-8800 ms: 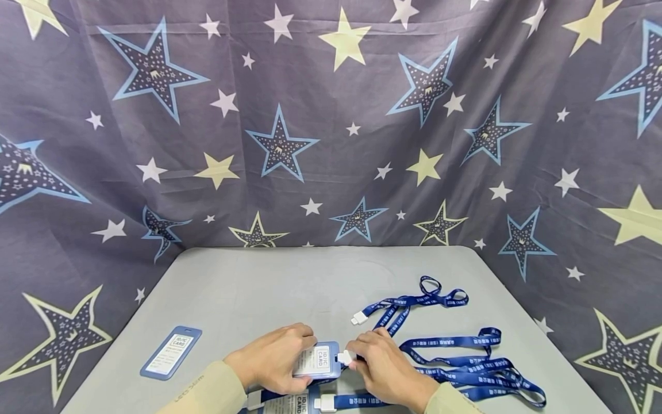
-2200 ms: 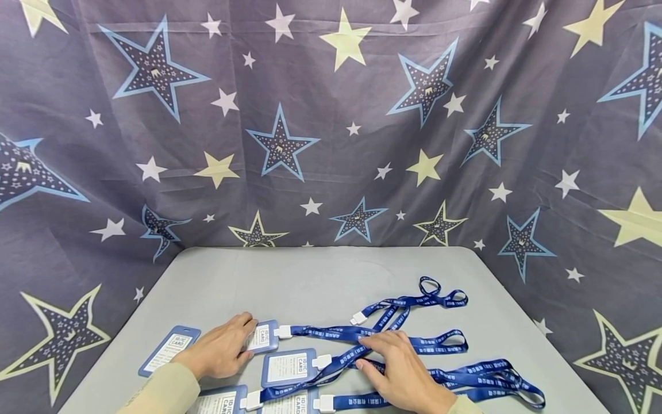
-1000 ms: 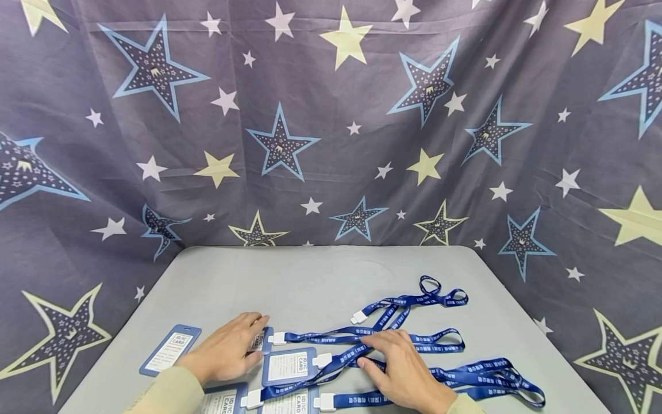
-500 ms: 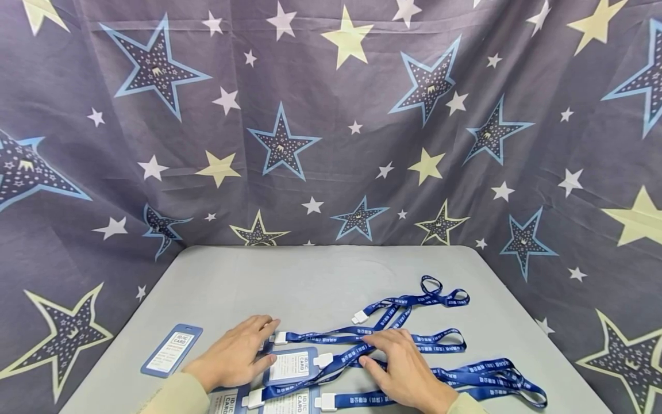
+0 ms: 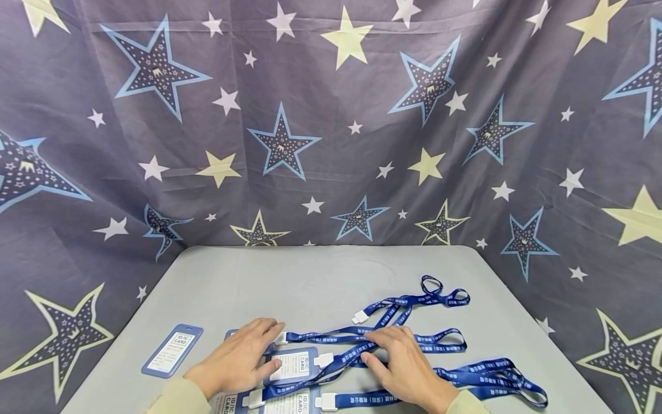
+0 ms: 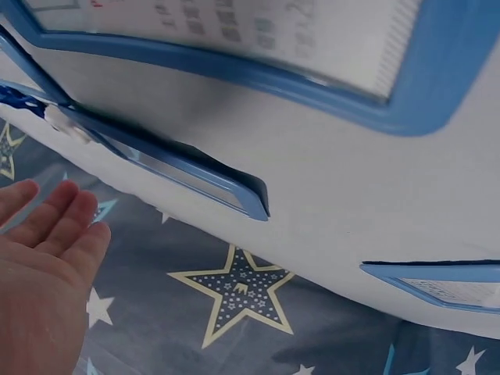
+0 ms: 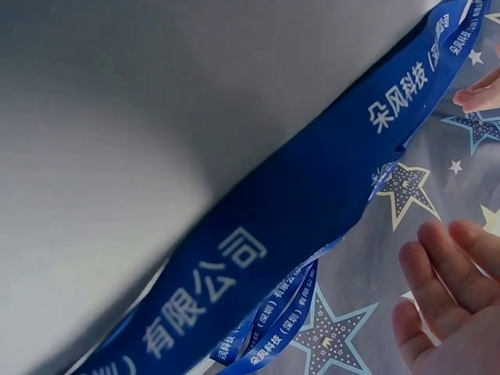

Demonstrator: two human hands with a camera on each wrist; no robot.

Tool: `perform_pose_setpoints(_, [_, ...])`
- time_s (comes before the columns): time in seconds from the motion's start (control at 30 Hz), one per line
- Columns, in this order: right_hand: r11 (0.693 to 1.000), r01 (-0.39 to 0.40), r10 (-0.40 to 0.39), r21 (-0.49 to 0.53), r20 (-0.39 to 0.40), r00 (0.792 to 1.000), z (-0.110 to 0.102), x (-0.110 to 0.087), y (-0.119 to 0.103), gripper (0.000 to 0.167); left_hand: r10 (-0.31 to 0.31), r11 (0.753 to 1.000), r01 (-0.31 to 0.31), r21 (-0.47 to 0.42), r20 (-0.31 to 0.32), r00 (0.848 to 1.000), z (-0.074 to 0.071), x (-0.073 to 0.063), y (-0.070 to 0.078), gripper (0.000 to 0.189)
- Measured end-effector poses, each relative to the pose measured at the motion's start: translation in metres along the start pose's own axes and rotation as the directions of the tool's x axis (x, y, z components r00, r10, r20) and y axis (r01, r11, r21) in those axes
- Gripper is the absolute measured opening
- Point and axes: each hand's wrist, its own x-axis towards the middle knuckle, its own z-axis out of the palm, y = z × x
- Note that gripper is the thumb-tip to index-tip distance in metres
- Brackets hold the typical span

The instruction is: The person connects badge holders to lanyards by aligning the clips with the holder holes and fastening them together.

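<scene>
In the head view my left hand lies with extended fingers over the far blue ID card holder, covering most of it. Its fingertips reach the white clip of the attached blue lanyard, and the thumb is over a second card holder. My right hand rests, fingers loosely bent, on the crossing lanyards. The wrist views show both hands' fingers relaxed, pinching nothing. Two more card holders with white clips, one of them a near card holder, are partly cut off at the bottom edge.
A separate card holder without a lanyard lies at the left of the grey table. Behind the right hand lies a loose lanyard with an unattached white clip. Lanyard loops spread at the right. A star-patterned curtain surrounds the table.
Earlier, both hands held a card holder and a white clip together; later frames show clipped card holders lying flat. Over the last second my left hand slides right across the far holder; the right stays.
</scene>
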Motion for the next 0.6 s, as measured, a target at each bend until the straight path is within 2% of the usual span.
perform_pose_setpoints(0.2, [1.0, 0.013, -0.013, -0.01, -0.014, 1.0, 0.001, 0.001, 0.003, 0.033, 0.019, 1.0, -0.019, 0.008, -0.008, 1.0, -0.001, 0.0, 0.006, 0.069])
perform_pose_setpoints(0.4, [1.0, -0.023, 0.023, -0.02, 0.008, 1.0, 0.002, 0.002, 0.005, 0.032, 0.032, 0.999, -0.032, 0.013, 0.003, 0.999, 0.0, 0.0, 0.012, 0.069])
perform_pose_setpoints(0.6, [0.998, -0.057, 0.058, -0.018, 0.033, 0.998, 0.001, 0.004, 0.005, 0.033, 0.073, 0.996, -0.072, 0.046, -0.02, 0.997, 0.003, 0.001, 0.017, 0.07])
